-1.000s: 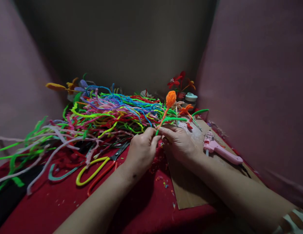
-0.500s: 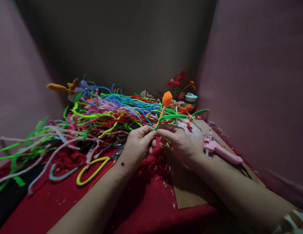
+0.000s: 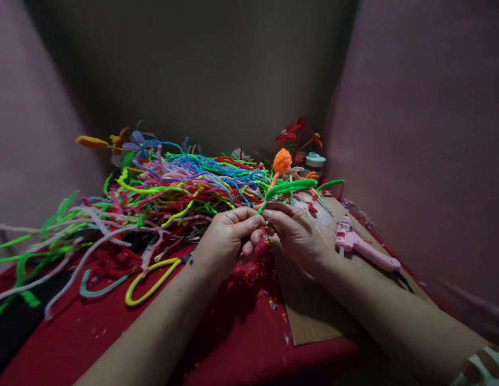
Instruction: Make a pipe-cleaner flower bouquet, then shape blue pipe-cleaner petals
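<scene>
My left hand (image 3: 227, 239) and my right hand (image 3: 296, 231) meet at their fingertips on the stem of a pipe-cleaner flower. Its orange fuzzy bud (image 3: 282, 161) stands up above the hands. A green pipe cleaner (image 3: 291, 186) bends off to the right from the same pinch, like a leaf. Both hands hover over the red cloth (image 3: 112, 332), just in front of a big heap of coloured pipe cleaners (image 3: 172, 187).
Yellow-handled scissors (image 3: 153, 281) lie left of my left hand. A pink glue gun (image 3: 364, 249) rests on a brown board (image 3: 313, 311) at the right. Finished red and orange flowers (image 3: 293, 136) and a small pale jar (image 3: 314, 160) stand at the back. Walls close in on both sides.
The green pipe cleaner has risen and now points right, near the bud. The bud swayed left, then back. My hands stayed pinched together on the stem.
</scene>
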Demonstrator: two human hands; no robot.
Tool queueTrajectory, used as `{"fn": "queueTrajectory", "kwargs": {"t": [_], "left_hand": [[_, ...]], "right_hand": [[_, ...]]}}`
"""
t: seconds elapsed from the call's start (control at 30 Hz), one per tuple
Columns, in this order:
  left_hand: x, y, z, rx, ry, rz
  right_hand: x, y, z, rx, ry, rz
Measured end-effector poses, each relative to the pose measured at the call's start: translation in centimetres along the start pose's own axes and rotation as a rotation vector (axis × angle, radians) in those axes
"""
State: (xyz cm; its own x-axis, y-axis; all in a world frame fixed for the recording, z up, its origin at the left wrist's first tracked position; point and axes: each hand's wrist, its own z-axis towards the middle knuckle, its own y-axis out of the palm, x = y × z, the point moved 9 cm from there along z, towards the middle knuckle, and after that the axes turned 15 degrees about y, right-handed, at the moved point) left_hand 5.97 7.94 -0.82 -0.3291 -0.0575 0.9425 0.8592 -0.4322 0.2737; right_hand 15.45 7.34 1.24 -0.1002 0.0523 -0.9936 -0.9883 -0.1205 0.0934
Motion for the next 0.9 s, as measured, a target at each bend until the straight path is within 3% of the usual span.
{"fn": "queueTrajectory", "kwargs": {"t": [0.13, 0.43, 0.77, 0.9], "left_hand": [[-0.6, 0.4, -0.1, -0.056, -0.091, -0.133], [-0.7, 1.3, -0.3, -0.198, -0.115, -0.320], [-0.5, 1.9, -0.6, -0.238, -0.134, -0.356], [-0.8, 1.8, -0.7, -0.225, -0.148, -0.366]], "right_hand": [[-0.5, 0.3, 0.0, -0.031, 0.004, 0.032], [2.6, 1.1, 1.3, -0.176, 0.172, 0.425], [2.3, 1.2, 1.4, -0.202, 0.161, 0.398], [2.5, 1.1, 1.4, -0.158, 0.203, 0.422]]}}
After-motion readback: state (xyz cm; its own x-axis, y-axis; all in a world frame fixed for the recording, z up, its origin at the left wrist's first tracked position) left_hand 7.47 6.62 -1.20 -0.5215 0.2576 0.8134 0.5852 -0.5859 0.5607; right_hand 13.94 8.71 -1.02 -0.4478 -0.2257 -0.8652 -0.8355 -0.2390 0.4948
